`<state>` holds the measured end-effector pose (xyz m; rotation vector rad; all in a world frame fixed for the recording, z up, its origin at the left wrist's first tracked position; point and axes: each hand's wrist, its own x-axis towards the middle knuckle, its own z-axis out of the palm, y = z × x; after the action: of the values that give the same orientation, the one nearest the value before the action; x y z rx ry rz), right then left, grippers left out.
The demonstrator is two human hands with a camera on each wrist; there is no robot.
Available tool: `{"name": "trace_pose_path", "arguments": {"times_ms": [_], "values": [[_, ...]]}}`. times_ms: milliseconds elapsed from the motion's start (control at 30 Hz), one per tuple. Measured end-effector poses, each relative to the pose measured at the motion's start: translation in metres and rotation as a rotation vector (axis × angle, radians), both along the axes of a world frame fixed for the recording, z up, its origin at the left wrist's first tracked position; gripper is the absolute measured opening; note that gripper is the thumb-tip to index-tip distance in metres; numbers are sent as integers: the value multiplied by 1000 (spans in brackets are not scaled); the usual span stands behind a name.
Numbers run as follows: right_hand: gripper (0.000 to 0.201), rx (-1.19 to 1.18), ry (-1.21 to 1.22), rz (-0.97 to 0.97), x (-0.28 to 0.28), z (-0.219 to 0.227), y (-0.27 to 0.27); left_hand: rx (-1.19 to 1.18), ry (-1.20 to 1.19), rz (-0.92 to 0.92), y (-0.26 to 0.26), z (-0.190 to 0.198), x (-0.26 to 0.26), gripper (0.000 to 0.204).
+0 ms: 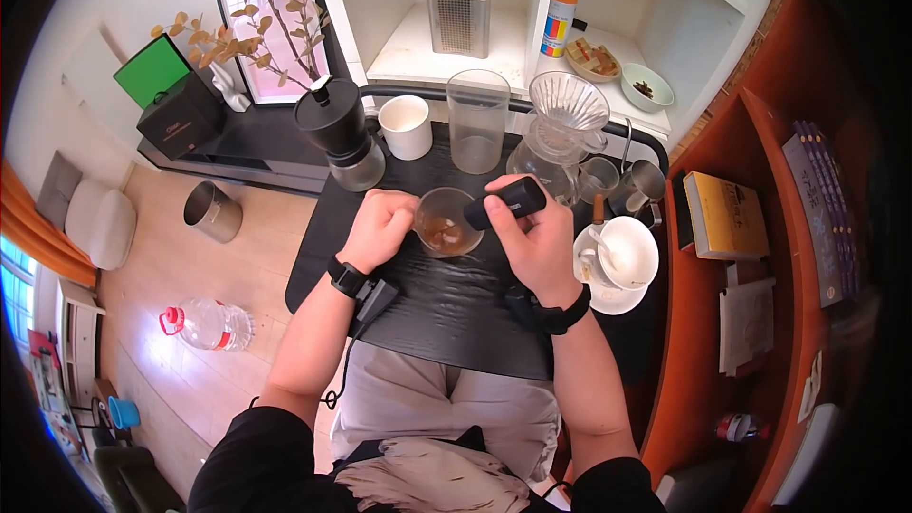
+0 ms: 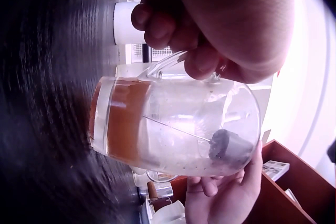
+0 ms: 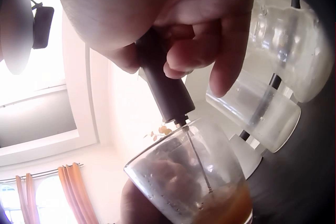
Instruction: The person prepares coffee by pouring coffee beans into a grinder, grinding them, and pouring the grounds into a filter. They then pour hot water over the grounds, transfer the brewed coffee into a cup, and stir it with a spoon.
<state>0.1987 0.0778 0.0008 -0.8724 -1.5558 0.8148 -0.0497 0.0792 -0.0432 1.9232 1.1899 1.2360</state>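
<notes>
My left hand [image 1: 378, 230] grips the handle of a clear glass mug [image 1: 429, 212] that stands on the black tabletop. Brown liquid [image 2: 126, 121] fills the lower part of the mug, and droplets cling to the inner wall above it. In my right hand [image 1: 537, 249] is a black handheld milk frother [image 1: 516, 201], its body tilted over the rim. The right wrist view shows the frother [image 3: 165, 85] between thumb and fingers. Its thin metal shaft [image 3: 198, 161] runs down inside the mug to the liquid; the whisk end is hidden there.
Behind the mug stand a coffee grinder [image 1: 331, 123], a white cup [image 1: 406, 127], a tall clear glass [image 1: 477, 123] and a ribbed glass dripper [image 1: 568, 104] on a server. At the right are a metal pitcher [image 1: 642, 185] and a white cup [image 1: 635, 252] on a saucer.
</notes>
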Motion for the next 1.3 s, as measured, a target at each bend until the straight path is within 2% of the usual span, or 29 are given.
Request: {"name": "trace_pose_path", "arguments": {"times_ms": [100,167,300,433,567,633,700,767,967,1033,1100,1167,1300], "values": [[19,9,-49,47,2,0,0,-1,-2,5,0,0,1,32],[19,-1,-4,-28,0,-2,2,-3,-1,3,0,1,0,32],[21,13,-41,55,2,-2,0,2,4,1,0,1,1,32],[20,-23,-5,-32,0,-1,2,-1,-5,12,0,0,0,33],[21,-10,-52,54,3,-1,1,-15,10,16,0,1,1,33],[21,-17,-65,-9,2,-2,1,-9,1,15,0,0,0,34],[20,-48,31,-11,-1,-2,3,-16,9,18,-1,2,0,34],[20,-9,-36,74,2,-1,2,-24,14,18,-1,2,2,33],[19,-38,1,-20,0,-1,1,-20,9,9,0,2,-1,32],[20,-13,-18,93,1,-1,1,-9,17,10,1,0,0,32],[21,-5,-37,84,1,-5,3,-11,1,8,2,-3,-1,32],[21,-4,7,-38,-1,-8,4,-14,-14,12,0,-2,-2,32],[23,3,4,3,-1,-10,5,-10,7,7,1,0,0,31]]}}
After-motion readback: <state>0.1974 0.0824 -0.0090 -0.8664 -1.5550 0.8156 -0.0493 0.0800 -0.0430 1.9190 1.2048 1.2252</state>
